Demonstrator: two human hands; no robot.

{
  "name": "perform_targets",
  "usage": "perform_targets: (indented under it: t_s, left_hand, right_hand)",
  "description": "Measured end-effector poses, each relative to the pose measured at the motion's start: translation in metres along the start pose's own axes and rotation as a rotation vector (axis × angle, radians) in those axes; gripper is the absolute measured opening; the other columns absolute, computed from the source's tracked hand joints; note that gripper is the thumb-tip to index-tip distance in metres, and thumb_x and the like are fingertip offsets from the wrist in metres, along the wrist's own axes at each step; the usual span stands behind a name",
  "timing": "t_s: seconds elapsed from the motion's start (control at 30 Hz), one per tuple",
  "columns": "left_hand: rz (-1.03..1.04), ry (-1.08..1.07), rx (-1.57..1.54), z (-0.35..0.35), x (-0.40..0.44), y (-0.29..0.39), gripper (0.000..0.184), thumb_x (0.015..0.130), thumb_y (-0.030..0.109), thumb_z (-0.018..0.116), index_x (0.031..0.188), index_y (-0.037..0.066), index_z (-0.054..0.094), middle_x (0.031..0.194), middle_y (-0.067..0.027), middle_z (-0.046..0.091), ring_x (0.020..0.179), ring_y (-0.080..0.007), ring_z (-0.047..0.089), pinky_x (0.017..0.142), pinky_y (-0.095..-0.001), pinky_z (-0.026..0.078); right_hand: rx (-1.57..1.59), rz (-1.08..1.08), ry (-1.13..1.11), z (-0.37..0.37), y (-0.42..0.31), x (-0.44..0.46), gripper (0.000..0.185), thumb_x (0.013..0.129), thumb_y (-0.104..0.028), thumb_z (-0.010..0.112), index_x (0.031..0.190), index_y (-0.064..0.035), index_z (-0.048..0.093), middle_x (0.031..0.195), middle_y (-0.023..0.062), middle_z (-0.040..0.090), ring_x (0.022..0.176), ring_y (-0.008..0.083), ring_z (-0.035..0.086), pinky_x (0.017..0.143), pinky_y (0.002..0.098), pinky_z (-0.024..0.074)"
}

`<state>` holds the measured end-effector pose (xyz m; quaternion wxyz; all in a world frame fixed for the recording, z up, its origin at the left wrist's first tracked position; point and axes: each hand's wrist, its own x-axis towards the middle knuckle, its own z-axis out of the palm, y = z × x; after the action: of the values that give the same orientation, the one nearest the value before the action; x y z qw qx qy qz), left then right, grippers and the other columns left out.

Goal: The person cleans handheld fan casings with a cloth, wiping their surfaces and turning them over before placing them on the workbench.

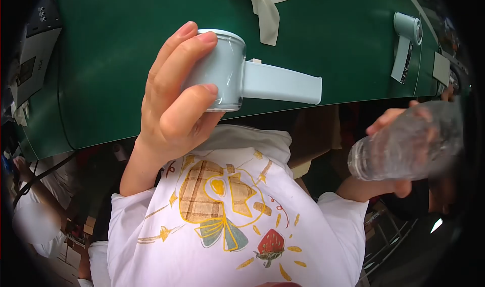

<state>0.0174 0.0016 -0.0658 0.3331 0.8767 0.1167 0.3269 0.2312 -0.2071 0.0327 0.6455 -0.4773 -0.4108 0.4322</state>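
My left hand [174, 92] is wrapped round the cylindrical head of a light blue handheld fan [280, 82], fingers over its top and side. The fan is raised above the near edge of the green table [111, 80], its flat handle pointing right. Off to the right, beyond the table edge, my right hand [389, 123] grips a clear plastic bottle [391, 153]. The bottle lies sideways and is blurred at its right end, and some fingers show through it.
A white cloth strip [265, 14] lies at the far side of the table. Another light blue fan [406, 37] rests at the far right, near a pale card [441, 69]. At left stands a box [38, 60], with a black cable [59, 95] beside it. Another person [43, 206] sits at lower left.
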Motion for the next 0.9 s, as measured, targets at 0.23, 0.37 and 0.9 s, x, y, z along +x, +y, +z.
perform_targets:
  t_s: [0.23,0.37,0.9]
  left_hand:
    - [0.061,-0.011,-0.008,-0.005,0.009,0.002,0.065,0.060,0.000,0.078,0.104,0.019,0.034,0.123,-0.0209,0.046,0.108,-0.0379,0.051,0.097,-0.0565,0.040]
    - [0.067,-0.014,-0.011,-0.007,0.011,0.003,0.065,0.060,-0.002,0.077,0.104,0.018,0.034,0.123,-0.0217,0.046,0.107,-0.0385,0.052,0.096,-0.0570,0.041]
    - [0.086,0.013,-0.045,-0.003,0.009,0.000,0.065,0.058,-0.004,0.074,0.105,0.018,0.035,0.123,-0.0222,0.046,0.109,-0.0401,0.050,0.096,-0.0575,0.040]
  right_hand:
    - [-0.678,0.546,0.129,0.060,0.017,-0.035,0.079,0.044,-0.006,0.081,0.117,0.0023,0.054,0.102,0.0151,0.064,0.083,0.0250,0.063,0.073,0.0295,0.0508]
    - [-0.749,0.458,0.241,0.059,0.018,-0.029,0.073,0.048,-0.003,0.078,0.117,0.0021,0.053,0.101,0.0143,0.065,0.080,0.0235,0.063,0.071,0.0289,0.0506]
    - [-0.914,0.462,0.102,0.065,0.019,-0.017,0.070,0.049,-0.004,0.079,0.114,0.0019,0.054,0.101,0.0144,0.065,0.079,0.0228,0.064,0.069,0.0288,0.0513]
